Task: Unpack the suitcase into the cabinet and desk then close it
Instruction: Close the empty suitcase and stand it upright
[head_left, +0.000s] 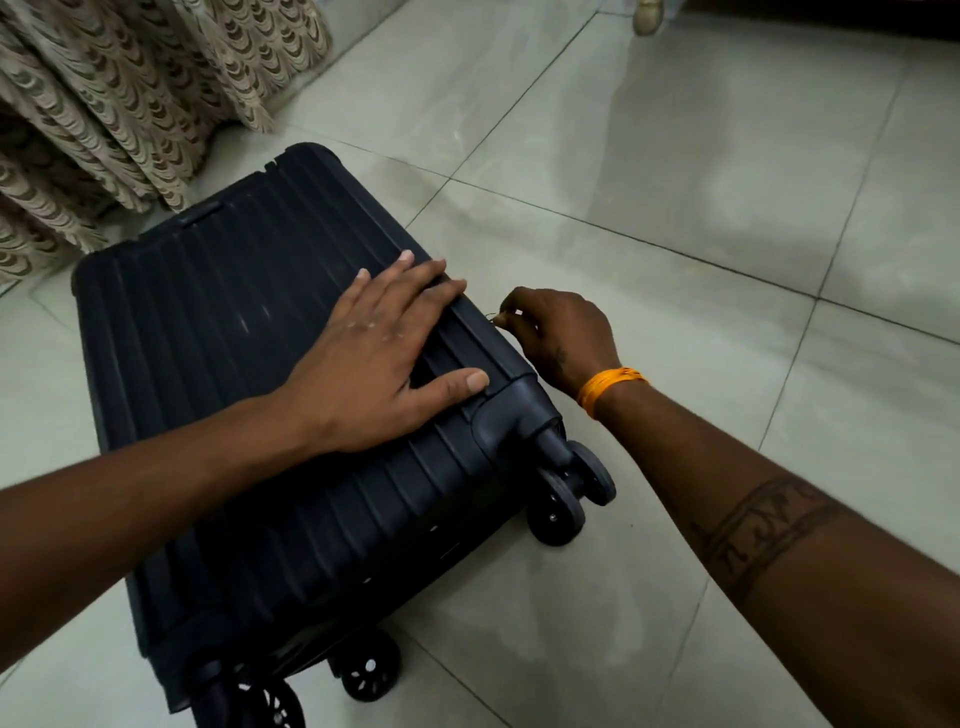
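Observation:
A dark ribbed hard-shell suitcase lies flat on the tiled floor with its lid down, wheels toward me. My left hand presses flat on the lid near its right edge, fingers spread and straight. My right hand, with an orange band at the wrist, is at the suitcase's right side and pinches a small zipper pull between thumb and fingers. The side seam under my hands is mostly hidden.
Patterned beige curtains hang at the upper left, right behind the suitcase. Pale floor tiles stretch to the right and far side. A furniture leg and a dark edge show at the top right.

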